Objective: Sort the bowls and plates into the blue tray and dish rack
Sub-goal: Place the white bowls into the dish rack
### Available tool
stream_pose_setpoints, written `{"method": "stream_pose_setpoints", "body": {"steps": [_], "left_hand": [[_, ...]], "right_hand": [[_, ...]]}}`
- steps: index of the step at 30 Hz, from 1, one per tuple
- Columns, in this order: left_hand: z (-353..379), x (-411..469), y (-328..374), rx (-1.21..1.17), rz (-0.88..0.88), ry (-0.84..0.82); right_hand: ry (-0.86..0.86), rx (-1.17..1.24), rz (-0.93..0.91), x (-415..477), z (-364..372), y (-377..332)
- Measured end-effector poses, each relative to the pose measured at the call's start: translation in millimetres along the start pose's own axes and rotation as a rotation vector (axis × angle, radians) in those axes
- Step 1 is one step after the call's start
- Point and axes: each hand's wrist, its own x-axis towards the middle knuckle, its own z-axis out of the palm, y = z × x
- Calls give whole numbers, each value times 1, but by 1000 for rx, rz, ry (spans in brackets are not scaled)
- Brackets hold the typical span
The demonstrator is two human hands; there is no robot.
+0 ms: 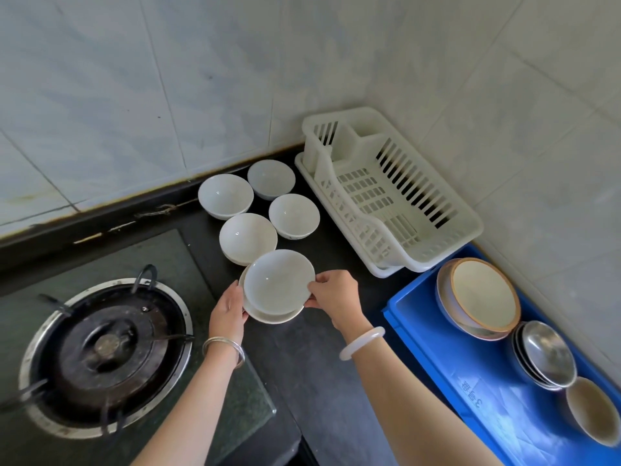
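A short stack of white plates sits on the black counter in the middle. My left hand grips the stack's left rim. My right hand pinches the right rim of the top plate, which is tilted up. Behind the stack stand several white bowls. The white dish rack is empty, at the back right in the corner. The blue tray at the right holds a stack of beige-rimmed bowls, a stack of steel bowls and a white bowl.
A gas burner on a glass hob fills the left of the counter. Tiled walls close off the back and the right side. Bare black counter lies between my forearms.
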Motion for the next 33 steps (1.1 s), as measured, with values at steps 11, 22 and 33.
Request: {"method": "stream_pose_setpoints", "body": {"steps": [11, 22, 33], "left_hand": [[-8, 9, -5, 230, -5, -36], [-8, 6, 9, -18, -144, -75], [5, -5, 30, 52, -141, -66]], "right_hand": [[-6, -76, 42, 5, 7, 6], [-195, 27, 149, 10, 14, 12], [-210, 243, 103, 5, 5, 22]]}}
